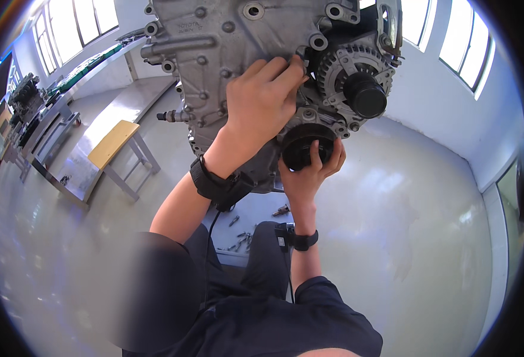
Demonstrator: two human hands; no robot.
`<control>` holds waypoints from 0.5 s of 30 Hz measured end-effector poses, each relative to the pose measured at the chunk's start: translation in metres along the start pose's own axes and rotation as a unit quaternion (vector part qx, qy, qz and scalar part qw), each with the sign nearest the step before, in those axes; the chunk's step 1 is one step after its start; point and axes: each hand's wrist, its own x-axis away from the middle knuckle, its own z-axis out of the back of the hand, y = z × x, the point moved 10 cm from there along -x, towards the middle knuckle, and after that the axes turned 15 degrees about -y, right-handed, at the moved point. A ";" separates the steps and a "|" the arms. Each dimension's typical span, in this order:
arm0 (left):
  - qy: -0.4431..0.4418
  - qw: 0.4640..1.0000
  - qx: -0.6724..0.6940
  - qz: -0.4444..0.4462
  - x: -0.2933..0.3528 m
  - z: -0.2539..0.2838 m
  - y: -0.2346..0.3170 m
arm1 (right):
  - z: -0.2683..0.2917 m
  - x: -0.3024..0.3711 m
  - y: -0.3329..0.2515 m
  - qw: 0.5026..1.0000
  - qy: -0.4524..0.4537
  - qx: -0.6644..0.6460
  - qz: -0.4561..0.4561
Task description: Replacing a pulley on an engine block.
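A large grey metal engine block [214, 35] stands upright in front of me. On its right side sits an alternator [357, 71] with a black ribbed pulley [365, 95]. My left hand [261, 95] reaches up to the engine just left of the alternator. Its fingers are curled together at the gap there, and their tips are partly hidden. Lower down, my right hand [307, 175] grips a round black pulley [301, 146] from below, thumb across its front and fingers around its right side. This pulley is against the engine, under the alternator.
Several loose bolts and small metal parts [244, 239] lie on a light surface between my knees. A wooden-topped stool [114, 144] and a long metal bench [95, 137] stand to the left. Another engine [27, 98] is farther left. A white wall [434, 131] is at right.
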 end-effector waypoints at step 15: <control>0.105 0.983 0.068 -0.134 -0.014 0.044 0.033 | -0.001 0.000 0.006 1.000 -0.012 -0.004 0.000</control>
